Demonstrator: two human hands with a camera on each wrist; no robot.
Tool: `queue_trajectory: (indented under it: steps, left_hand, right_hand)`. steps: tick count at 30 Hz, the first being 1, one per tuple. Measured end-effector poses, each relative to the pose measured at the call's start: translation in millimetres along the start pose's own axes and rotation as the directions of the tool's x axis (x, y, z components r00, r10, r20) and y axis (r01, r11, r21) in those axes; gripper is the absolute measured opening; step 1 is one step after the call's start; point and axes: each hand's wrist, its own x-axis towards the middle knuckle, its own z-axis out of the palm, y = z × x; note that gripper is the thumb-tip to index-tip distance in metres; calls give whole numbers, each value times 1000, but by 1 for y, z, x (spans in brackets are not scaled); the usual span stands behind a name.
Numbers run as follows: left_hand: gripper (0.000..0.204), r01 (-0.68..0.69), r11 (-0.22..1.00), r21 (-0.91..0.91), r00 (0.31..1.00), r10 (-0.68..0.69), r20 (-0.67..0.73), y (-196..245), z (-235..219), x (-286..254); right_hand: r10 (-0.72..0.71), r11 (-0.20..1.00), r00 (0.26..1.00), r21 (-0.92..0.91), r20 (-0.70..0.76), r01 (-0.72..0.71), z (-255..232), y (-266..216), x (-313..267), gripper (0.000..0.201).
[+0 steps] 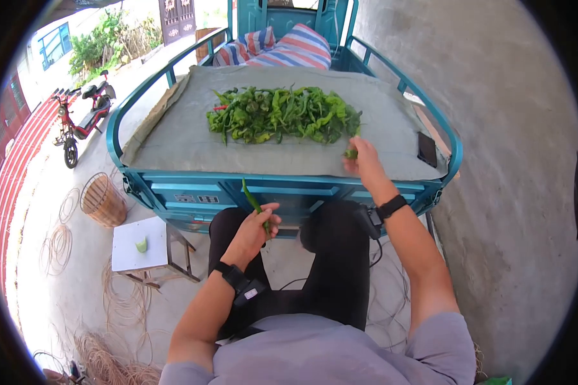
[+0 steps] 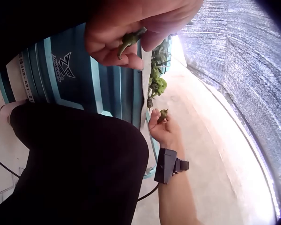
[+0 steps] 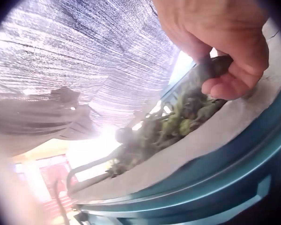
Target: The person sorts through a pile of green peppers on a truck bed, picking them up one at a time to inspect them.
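My left hand (image 1: 255, 230) is over the lap and grips a long green chili pepper (image 1: 251, 195), its narrow end sticking up past the fingers. In the left wrist view, part of that pepper shows between thumb and curled fingers. Close to the front right end of a pepper pile (image 1: 276, 115), my right hand (image 1: 368, 163) pinches another green pepper (image 1: 350, 154). Thumb and fingers cover much of this pepper in the right wrist view. The pile is mostly green and leafy-looking, with a red pepper (image 1: 219, 108) at its left edge.
A grey sheet (image 1: 167, 128) covers the blue cargo bed (image 1: 237, 183), bordered by side rails. A phone (image 1: 426, 149) lies at the right. Left of the legs stand a stool (image 1: 135, 247) with a green piece on it and a woven basket (image 1: 103, 202).
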Motion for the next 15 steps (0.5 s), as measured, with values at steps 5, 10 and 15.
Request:
queue_trajectory:
  steps: [5,10,15]
  left_hand:
    - [35,-20,992,-121,999,24,27,-6,8,5]
    - [32,9,983,-182,1000,-5,18,0,21,-6]
    - [25,105,981,-164,993,-96,62,3,11,-9]
  right_hand:
    - [138,975,903,103,407,-195,50,-6,-52,26]
    - [92,992,898,41,430,-122,89,38,-82,28]
    - [-10,996,914,-79,405,45,108,89,-95,28]
